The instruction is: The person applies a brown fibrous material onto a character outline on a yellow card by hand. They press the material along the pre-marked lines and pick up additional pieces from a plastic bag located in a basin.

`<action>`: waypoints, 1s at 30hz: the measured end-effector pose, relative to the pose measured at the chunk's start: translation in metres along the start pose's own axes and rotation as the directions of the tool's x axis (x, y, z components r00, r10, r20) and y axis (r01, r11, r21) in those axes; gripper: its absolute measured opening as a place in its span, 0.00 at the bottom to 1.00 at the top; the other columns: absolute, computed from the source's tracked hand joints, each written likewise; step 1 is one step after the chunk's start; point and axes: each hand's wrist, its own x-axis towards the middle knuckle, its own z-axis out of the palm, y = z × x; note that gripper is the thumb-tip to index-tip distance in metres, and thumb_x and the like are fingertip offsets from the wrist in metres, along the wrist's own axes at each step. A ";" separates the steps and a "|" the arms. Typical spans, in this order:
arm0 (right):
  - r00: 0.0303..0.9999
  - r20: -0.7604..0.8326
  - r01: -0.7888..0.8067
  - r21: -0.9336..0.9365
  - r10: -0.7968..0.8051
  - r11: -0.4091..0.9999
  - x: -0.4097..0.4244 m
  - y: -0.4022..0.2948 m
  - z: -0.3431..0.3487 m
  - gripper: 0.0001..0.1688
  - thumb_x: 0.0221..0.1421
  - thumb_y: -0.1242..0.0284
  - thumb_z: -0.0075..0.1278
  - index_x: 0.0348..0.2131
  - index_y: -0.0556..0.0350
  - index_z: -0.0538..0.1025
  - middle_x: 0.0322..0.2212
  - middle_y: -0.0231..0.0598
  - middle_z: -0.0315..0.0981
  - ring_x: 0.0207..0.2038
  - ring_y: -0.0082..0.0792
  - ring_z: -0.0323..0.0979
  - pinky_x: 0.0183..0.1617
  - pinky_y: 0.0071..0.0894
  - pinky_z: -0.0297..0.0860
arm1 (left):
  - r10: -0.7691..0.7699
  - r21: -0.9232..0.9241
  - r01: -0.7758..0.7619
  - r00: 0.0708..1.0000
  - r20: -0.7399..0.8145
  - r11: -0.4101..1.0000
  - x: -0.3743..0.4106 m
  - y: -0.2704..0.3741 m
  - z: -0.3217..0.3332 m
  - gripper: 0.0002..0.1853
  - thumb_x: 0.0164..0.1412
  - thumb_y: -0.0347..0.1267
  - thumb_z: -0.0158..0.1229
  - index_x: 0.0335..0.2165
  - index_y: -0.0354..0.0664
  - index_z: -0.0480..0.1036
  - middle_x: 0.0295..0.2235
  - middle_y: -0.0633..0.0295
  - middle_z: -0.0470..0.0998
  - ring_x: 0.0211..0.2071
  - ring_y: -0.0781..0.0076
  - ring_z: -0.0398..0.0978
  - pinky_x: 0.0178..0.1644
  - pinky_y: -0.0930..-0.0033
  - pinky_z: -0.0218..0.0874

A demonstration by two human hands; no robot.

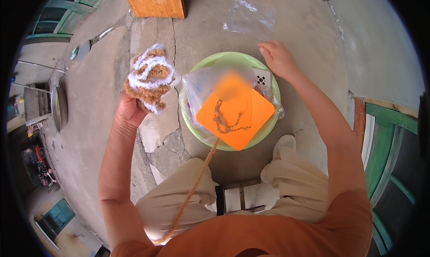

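My left hand [130, 111] holds up a bundle of fuzzy brown and white yarn [153, 76], to the left of a light green plastic basin [276, 101]. Beyond the basin's upper right rim, my right hand [277, 57] has its fingers curled; whether anything is in them cannot be told. An orange diamond-shaped sheet [258, 112] with rows of small holes lies over the basin, brown yarn stitched through part of it. From its lower edge a brown yarn strand [193, 190] runs down across my left thigh. The sheet's upper corner is blurred.
In the basin are clear plastic bags [198, 85] and a white phone [263, 78]. A clear plastic wrapper [250, 17] lies on the cracked concrete floor ahead. A wooden box or board [156, 1] stands at the top left, and a green-framed door [383, 149] at the right.
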 end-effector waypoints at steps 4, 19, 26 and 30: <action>0.991 0.132 0.044 -0.401 0.010 0.915 0.061 0.030 0.053 0.17 0.52 0.75 0.40 0.40 0.42 0.74 0.56 0.43 0.50 0.59 0.45 0.45 0.58 0.44 0.51 | -0.046 -0.102 0.029 0.986 -0.163 0.994 -0.061 -0.026 -0.017 0.32 0.48 0.43 0.57 0.50 0.41 0.61 0.44 0.57 0.70 0.44 0.59 0.70 0.42 0.49 0.66; 0.885 -0.411 0.177 -0.140 -0.220 0.974 0.085 0.054 0.032 0.09 0.46 0.81 0.43 0.30 0.59 0.72 0.37 0.35 0.70 0.46 0.35 0.65 0.47 0.32 0.63 | 0.079 -0.098 -0.111 0.954 -0.288 0.989 -0.085 -0.045 -0.044 0.31 0.47 0.41 0.59 0.48 0.39 0.63 0.43 0.56 0.71 0.43 0.61 0.70 0.45 0.56 0.65; 0.970 -0.216 0.024 0.552 0.115 0.833 -0.002 -0.007 -0.102 0.09 0.43 0.87 0.38 0.21 0.57 0.68 0.23 0.30 0.68 0.26 0.20 0.65 0.33 0.19 0.62 | 0.207 -0.072 -0.212 0.976 -0.073 0.975 -0.093 -0.013 0.010 0.31 0.48 0.32 0.58 0.51 0.37 0.59 0.45 0.56 0.69 0.44 0.65 0.70 0.47 0.61 0.64; 0.987 -0.140 0.049 0.722 0.077 0.690 -0.066 -0.072 -0.153 0.10 0.42 0.87 0.37 0.19 0.55 0.65 0.21 0.30 0.67 0.25 0.21 0.64 0.33 0.21 0.62 | 0.323 0.179 -0.371 0.914 0.247 0.911 -0.124 0.011 0.062 0.18 0.47 0.27 0.57 0.40 0.37 0.69 0.50 0.53 0.65 0.43 0.68 0.70 0.47 0.68 0.61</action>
